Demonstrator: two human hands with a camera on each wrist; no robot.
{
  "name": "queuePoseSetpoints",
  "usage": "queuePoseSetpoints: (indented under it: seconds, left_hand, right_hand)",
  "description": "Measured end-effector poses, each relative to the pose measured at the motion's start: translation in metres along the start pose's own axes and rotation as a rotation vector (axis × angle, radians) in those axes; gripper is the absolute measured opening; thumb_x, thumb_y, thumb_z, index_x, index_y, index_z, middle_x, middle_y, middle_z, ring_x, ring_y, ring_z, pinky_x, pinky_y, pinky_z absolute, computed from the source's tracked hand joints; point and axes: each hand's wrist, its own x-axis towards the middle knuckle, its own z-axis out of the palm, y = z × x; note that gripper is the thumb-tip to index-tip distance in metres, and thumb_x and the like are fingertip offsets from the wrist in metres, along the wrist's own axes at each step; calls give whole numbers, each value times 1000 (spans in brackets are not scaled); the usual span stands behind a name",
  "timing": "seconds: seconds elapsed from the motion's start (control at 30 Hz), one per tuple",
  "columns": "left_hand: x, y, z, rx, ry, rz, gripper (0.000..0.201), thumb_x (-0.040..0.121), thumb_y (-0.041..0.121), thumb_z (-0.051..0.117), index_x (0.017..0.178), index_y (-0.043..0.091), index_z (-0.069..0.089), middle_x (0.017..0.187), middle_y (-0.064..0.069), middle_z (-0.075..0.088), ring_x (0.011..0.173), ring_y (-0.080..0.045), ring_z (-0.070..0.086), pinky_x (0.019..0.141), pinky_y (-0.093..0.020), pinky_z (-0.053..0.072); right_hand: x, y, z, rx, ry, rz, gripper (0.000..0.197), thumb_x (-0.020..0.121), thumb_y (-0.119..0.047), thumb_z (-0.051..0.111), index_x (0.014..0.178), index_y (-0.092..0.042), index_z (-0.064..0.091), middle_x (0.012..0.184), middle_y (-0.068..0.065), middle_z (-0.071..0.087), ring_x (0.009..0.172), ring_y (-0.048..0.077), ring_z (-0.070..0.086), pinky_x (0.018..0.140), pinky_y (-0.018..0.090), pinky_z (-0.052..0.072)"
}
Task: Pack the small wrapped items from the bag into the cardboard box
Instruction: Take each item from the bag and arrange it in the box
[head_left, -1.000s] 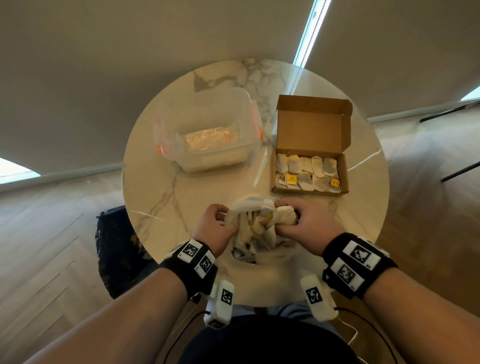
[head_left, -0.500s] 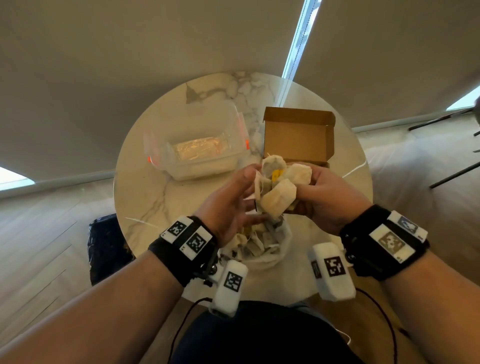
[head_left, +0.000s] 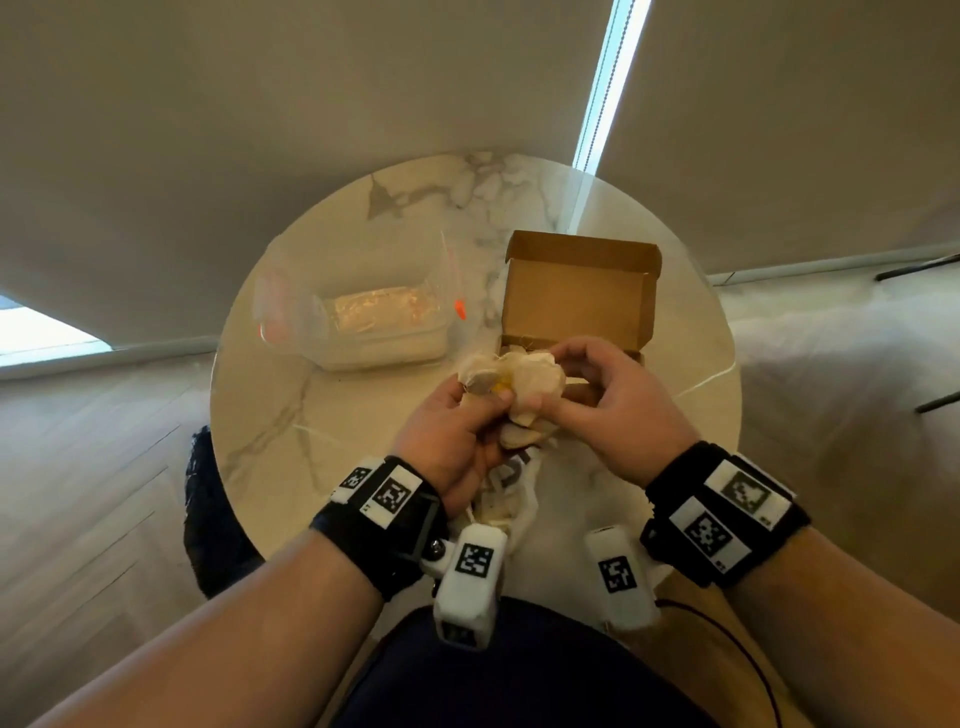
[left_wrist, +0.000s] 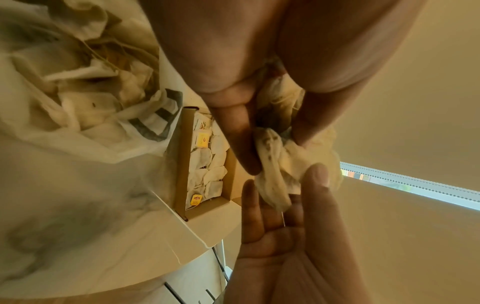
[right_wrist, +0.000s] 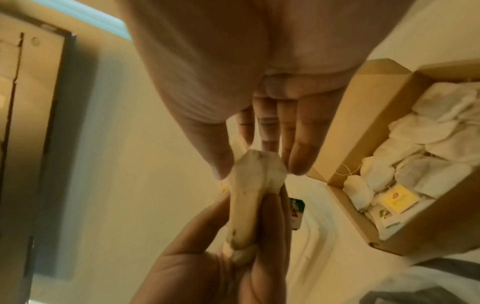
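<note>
Table (head_left: 311, 415): round, marble-patterned top, carrying all the rest
Plastic container (head_left: 363, 322): clear tub on the far left of the table, orange clips at its sides, a pale block inside
Cardboard box (head_left: 576, 296): open, right of the container, lid flap standing up at the far side; white wrapped items and two yellow tags lying inside, seen from both wrist views
Bag (left_wrist: 85, 115): white plastic with dark print, crumpled on the near edge of the table below the hands, mouth open, more wrapped items inside
Right hand (head_left: 613, 410): raised over the near edge of the box, thumb and fingertips pinching one side of the bunch
Left hand (head_left: 457, 441): raised beside the right, thumb and fingers closed round the other side of the bunch
Bunch of wrapped items (head_left: 519, 379): cream sachets, a yellow tag showing among them, held between both hands above the table, just in front of the box
</note>
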Motion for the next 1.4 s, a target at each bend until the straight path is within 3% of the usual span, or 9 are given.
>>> queuePoseSetpoints:
  seconds: [0.13,0.3,0.47,0.57,0.8,1.0,1.17,1.27,1.4]
  left_hand:
    - [6,-10,14,-46,42,12,46,93,-7,62,138,-1,55,123,-28,71,107,-40,74,76,-45,66]
    - [8,-17,24,-147,-13,44,50,86,-4,64,135,-2,58,127,-32,68,110,-42,72,90,-52,63]
    - [19,-19,17,-201,16,31,53,84,-4,65,136,-2,57,123,-30,70,106,-42,74,78,-47,66]
    - [26,-15,11,-224,47,11,50,83,-7,64,132,2,59,118,-27,74,101,-40,76,73,-47,66]
    - [48,-4,-14,-75,229,-61,35,92,-12,63,124,5,64,108,-20,77,88,-32,79,62,-38,65]
    - [69,2,-26,109,254,-97,33,94,-6,67,126,4,66,113,-20,77,101,-35,77,78,-42,65]
    - [65,5,-3,139,103,-106,24,100,2,61,123,-1,66,110,-20,78,93,-29,78,68,-35,63]
    - [57,1,8,152,-83,-99,40,98,13,67,134,-4,61,124,-25,71,105,-34,73,80,-39,63]
    - [52,-9,11,222,-146,-92,49,85,6,79,131,1,63,115,-20,73,101,-31,73,87,-40,62]
  right_hand:
    - [4,10,-18,108,15,-22,22,89,-28,81,109,-24,74,98,-4,79,89,15,76,82,42,65]
    - [15,17,-36,264,-42,94,21,95,-29,74,112,-19,80,97,5,80,95,26,76,84,42,62]
    - [20,15,-39,406,-88,166,18,99,-24,66,108,-20,80,94,9,79,79,18,72,66,30,61]
    - [23,12,-39,508,-78,202,20,102,-23,60,109,-19,78,93,7,79,77,18,73,65,31,64]
    - [40,21,-52,607,167,228,23,107,-26,55,117,-14,71,96,12,78,69,23,74,60,33,63]
    - [44,32,-65,605,246,289,20,109,-25,51,110,-14,68,88,10,76,65,19,71,56,30,62]
    - [36,24,-41,556,32,318,24,110,-22,49,113,-13,71,84,10,76,64,16,68,55,28,57]
    - [38,23,-29,559,-25,351,25,108,-22,52,113,-14,75,92,10,77,68,17,70,58,28,58]
    - [39,28,-24,574,-9,372,23,107,-23,55,112,-15,77,98,12,79,73,19,71,61,30,60]
